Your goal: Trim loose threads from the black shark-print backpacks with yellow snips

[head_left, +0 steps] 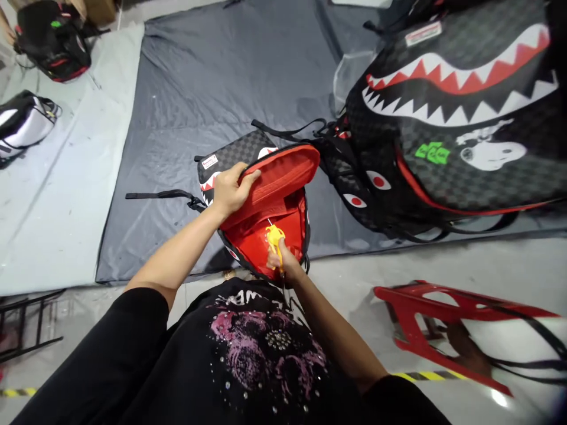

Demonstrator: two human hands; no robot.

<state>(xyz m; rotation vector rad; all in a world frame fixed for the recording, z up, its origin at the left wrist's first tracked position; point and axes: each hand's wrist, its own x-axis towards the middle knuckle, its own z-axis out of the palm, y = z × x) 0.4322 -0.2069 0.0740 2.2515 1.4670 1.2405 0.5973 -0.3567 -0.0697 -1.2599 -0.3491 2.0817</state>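
A dark checkered backpack (237, 154) with a red lining lies unzipped in front of me on the grey cloth. My left hand (230, 190) grips the edge of its front panel and holds it up, thumb on the red inner side. Inside the opening, over the red lining (248, 245), my right hand (282, 261) is wrapped round a yellow tagging gun (275, 236). A thin needle sticks out of the gun's tip, pointing up and away from me. Whether the needle touches the lining I cannot tell.
A large stack of shark-mouth backpacks (469, 165) stands close on the right. Farther left lie a black bag (53, 41) and a white-and-black bag (26, 127). A red plastic stool (411, 319) stands at lower right, a dark metal rack (31, 324) at lower left.
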